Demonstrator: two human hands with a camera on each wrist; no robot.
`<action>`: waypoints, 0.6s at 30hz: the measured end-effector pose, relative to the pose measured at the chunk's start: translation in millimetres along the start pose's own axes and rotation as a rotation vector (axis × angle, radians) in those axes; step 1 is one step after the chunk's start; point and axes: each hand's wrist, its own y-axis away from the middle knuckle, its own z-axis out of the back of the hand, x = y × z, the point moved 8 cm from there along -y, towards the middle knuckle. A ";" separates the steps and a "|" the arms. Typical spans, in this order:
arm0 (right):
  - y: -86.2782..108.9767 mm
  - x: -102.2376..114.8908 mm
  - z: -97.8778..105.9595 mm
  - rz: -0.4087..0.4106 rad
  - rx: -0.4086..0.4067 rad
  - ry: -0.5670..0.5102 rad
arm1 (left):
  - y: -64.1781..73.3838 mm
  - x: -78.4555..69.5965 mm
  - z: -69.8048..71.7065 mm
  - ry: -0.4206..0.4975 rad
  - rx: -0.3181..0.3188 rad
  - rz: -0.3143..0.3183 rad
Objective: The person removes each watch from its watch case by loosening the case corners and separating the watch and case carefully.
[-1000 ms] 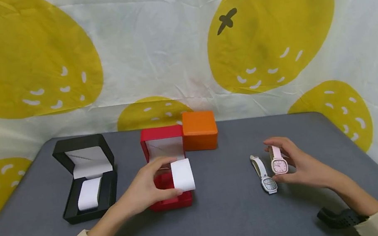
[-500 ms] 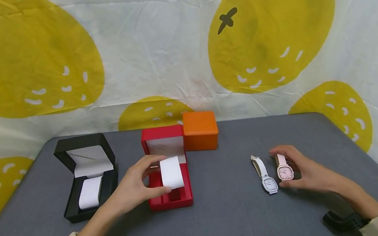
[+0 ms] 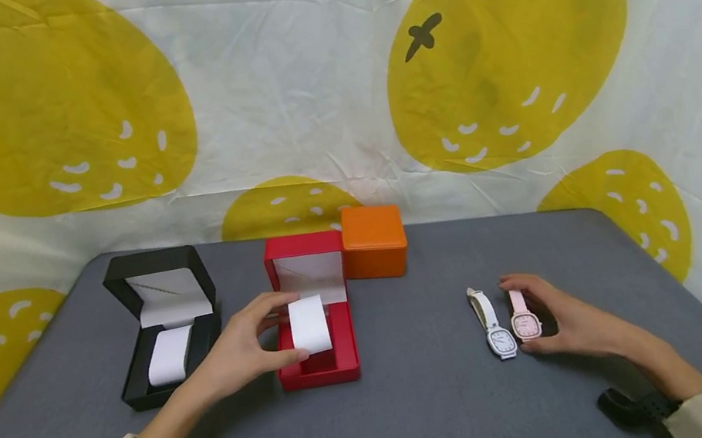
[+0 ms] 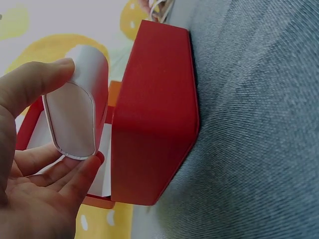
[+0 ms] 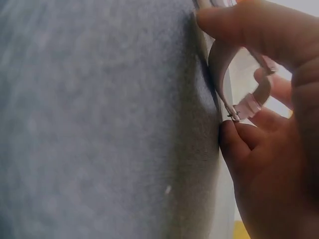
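My left hand (image 3: 243,351) pinches a white watch cushion (image 3: 309,325) between thumb and fingers, above the open red watch box (image 3: 344,338). In the left wrist view the cushion (image 4: 75,119) shows its flat oval end, beside the red box's wall (image 4: 154,109). Over on the right, my right hand (image 3: 569,317) holds a pink watch (image 3: 525,324) by thumb and fingertips, low at the table. Its strap loop (image 5: 219,74) is buckled in the right wrist view. Just left of it lies a white-strapped watch (image 3: 493,327) on the table.
A black watch box (image 3: 132,375) stands open at the left with a white cushion (image 3: 168,357) inside. Behind the red box's right side is a closed orange box (image 3: 374,241). A patterned cloth (image 3: 286,89) hangs behind the grey table (image 3: 427,409).
My left hand has drawn the cushion leftward, from the red box's right edge to over its middle. My right hand has lowered the pink watch to the table beside the white one.
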 end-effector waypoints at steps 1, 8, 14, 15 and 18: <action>0.1 0.3 -0.3 0.005 0.006 0.014 | 0.1 0.8 -0.2 -0.002 0.000 0.003; 6.8 -3.1 1.6 -0.064 0.037 0.092 | 0.2 4.4 -2.0 0.004 0.002 0.013; 16.6 -11.9 3.5 -0.197 0.063 0.128 | -0.2 5.7 -1.9 -0.002 0.000 0.018; 17.4 -12.8 3.7 -0.206 0.060 0.129 | -0.2 6.0 -1.5 -0.003 -0.003 0.017; 18.2 -14.1 4.3 -0.214 0.047 0.134 | 0.3 7.0 -1.4 -0.003 -0.009 0.014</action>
